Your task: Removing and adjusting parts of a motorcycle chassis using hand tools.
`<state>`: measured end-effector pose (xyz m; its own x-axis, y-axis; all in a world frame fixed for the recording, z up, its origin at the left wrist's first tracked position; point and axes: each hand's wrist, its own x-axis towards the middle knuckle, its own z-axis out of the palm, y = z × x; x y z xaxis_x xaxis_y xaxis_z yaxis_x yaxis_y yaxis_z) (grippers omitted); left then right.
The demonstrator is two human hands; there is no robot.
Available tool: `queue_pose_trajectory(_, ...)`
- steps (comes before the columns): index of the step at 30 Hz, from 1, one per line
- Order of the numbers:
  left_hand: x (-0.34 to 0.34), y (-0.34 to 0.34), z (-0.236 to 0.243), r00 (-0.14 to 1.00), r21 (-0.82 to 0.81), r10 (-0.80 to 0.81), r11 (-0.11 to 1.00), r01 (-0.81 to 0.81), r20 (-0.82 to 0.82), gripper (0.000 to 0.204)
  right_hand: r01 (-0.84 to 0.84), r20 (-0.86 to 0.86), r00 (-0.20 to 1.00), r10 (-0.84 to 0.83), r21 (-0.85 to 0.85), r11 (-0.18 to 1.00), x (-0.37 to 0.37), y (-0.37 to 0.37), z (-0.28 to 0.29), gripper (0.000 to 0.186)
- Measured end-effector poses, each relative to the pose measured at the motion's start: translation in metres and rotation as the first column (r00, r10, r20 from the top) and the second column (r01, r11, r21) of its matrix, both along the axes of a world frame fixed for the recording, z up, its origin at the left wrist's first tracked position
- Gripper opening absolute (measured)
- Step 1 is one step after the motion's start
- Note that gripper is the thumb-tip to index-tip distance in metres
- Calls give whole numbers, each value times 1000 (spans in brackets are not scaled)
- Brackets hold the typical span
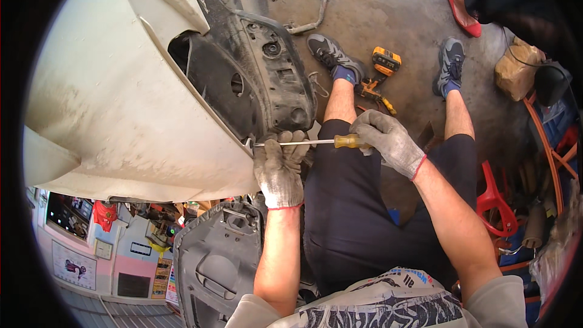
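My gloved right hand (384,140) grips the yellow translucent handle of a screwdriver (349,141), held horizontally with its tip pointing left into a seam at the edge of a white body panel (121,79). My gloved left hand (280,164) is closed around the metal shaft near the tip, against that edge; what else its fingers hold is hidden. A dark plastic inner piece (270,73) with holes and slots lies along the panel's right side, just above my left hand.
An orange cordless drill (385,61) lies between my feet. Another person's leg and red shoe (461,12) are at top right. A wrapped bundle (516,70), red plastic pieces (495,203) and clutter line the right side. A grey plastic part (212,249) sits below the panel.
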<state>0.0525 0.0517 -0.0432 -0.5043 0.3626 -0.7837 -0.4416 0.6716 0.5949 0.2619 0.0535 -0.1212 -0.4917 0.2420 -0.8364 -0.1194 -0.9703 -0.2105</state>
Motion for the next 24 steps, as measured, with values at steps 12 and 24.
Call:
queue_pose_trajectory(12,-1,-3,-5,1000,76,9,997,-10,22,19,-24,42,999,20,102,994,-2,10,1,18)
queue_pose_trajectory(24,0,-2,-7,999,88,46,995,-46,3,19,145,13,989,-147,93,985,-5,8,-9,22)
